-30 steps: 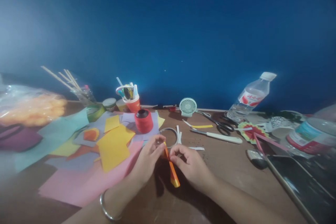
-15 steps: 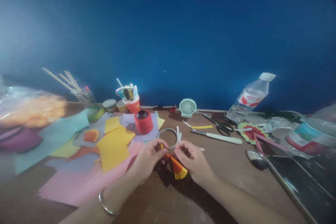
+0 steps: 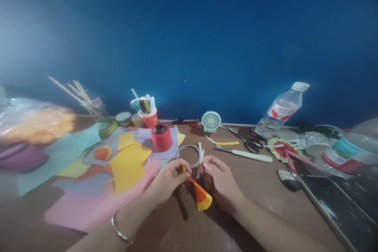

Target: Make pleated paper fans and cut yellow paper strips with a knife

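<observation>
The left hand (image 3: 169,179), the nearer one, pinches the pleated paper (image 3: 203,199) near its narrow waist; its long axis slants over the tabletop (image 3: 165,230) toward five o'clock, flared end outermost. At one o'clock from that flare, the right hand's (image 3: 221,183) fingers press together, contents unclear.

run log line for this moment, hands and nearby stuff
left hand: holding pleated paper | right hand: near pleated paper, grip unclear | ring: beyond hands | spool: on purple paper | knife: beside scissors
</observation>
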Motion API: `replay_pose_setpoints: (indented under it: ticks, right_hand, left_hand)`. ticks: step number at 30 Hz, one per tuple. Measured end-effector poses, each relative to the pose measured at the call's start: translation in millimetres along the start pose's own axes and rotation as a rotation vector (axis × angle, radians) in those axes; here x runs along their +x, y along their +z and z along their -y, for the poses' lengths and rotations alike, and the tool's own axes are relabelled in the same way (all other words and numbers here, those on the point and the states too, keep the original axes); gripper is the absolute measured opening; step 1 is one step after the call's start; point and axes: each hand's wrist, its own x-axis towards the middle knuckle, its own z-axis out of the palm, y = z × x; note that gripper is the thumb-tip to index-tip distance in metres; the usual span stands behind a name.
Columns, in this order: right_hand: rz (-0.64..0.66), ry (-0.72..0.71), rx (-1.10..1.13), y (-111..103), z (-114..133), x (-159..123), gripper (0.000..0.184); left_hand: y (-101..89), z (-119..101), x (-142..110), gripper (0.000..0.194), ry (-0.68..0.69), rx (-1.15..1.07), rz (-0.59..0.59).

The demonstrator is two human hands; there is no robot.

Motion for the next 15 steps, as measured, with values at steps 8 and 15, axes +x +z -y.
replay_pose_setpoints:
  ticks: [8,15]
  right_hand:
    - [-0.117,-0.040,-0.024,-7,13,7,0.015]
    - [-0.461,-0.438,-0.362,-26,33,14,0.025]
  left_hand:
    - [-2.2,1,1,0.015,0.008,0.024,0.015]
    - [-3.0,3,2,0.014,0.006,0.011,-0.027]
